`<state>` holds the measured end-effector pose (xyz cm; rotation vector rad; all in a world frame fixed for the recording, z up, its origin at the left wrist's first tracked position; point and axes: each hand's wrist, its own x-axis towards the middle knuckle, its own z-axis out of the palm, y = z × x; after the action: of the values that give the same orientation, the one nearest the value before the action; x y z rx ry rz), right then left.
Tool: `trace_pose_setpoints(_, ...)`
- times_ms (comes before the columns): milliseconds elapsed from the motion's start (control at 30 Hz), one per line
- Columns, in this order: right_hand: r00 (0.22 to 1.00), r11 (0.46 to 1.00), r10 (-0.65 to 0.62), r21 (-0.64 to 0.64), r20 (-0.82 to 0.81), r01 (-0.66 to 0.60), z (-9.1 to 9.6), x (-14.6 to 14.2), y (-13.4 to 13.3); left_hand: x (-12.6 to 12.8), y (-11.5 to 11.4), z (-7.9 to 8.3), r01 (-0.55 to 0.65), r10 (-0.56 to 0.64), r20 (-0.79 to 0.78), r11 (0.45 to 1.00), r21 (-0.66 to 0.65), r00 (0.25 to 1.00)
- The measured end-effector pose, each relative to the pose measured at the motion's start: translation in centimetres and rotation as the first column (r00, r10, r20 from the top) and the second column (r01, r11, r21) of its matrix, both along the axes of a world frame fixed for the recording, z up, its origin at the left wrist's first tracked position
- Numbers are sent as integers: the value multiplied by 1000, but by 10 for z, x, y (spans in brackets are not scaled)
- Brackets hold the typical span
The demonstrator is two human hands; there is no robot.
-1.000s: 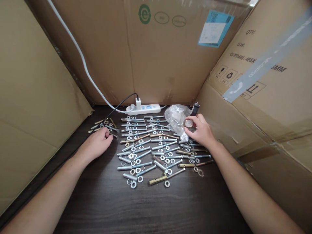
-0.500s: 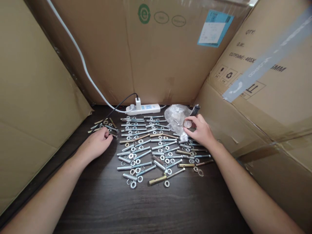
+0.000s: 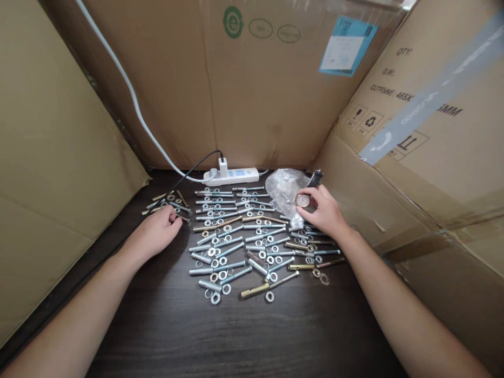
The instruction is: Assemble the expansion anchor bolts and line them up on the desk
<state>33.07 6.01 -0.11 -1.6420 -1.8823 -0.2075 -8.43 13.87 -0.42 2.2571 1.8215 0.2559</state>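
At the right, my right hand [image 3: 326, 212] grips a wristwatch [image 3: 303, 200] by its round case between thumb and fingers, its pale dial showing. The watch's dark strap [image 3: 316, 177] sticks up behind my fingers. Against the watch lies a crumpled clear plastic bag [image 3: 284, 189]. My left hand [image 3: 159, 231] rests on the table, its fingers curled closed; whatever they may hold is hidden. Just beyond it is a loose pile of bolts [image 3: 180, 207] and sleeves. Between my hands, rows of bolts [image 3: 263, 228], metal sleeves [image 3: 255, 290], nuts [image 3: 215, 298] and washers [image 3: 226, 289] cover the dark table.
A white power strip [image 3: 252, 176] with a plugged-in charger [image 3: 222, 167] stands at the back. Its thick white cable [image 3: 132, 94] runs up left, and a black cord [image 3: 197, 165] leads from the charger. Cardboard boxes [image 3: 252, 105] wall in the table at the back and both sides.
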Motion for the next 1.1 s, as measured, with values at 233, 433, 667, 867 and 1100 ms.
trace_pose_setpoints(233, 1000, 1000, -4, -12, -30, 3, 1, -1, 0, 0, 1, -1, -5, 5, 5, 1000, -4, 1000)
trace_pose_setpoints(433, 999, 1000, 2, -8, -35, -3, -1, 1, 1, 0, 1, -1, -4, 4, 1, 1000, -6, 1000)
trace_pose_setpoints(667, 1000, 1000, -7, -14, -24, 7, 1, 0, -1, 0, 0, -1, 5, -5, 8, 1000, 5, 1000)
trace_pose_setpoints(867, 1000, 999, -11, -36, -23, 11, 2, -1, -1, 0, -1, 1, 9, -9, 7, 1000, 8, 1000)
trace_pose_setpoints(1100, 993, 995, 75, -58, -86, -80, 17, -8, -8, 0, -1, 0, -2, 2, 11, 1000, -10, 1000)
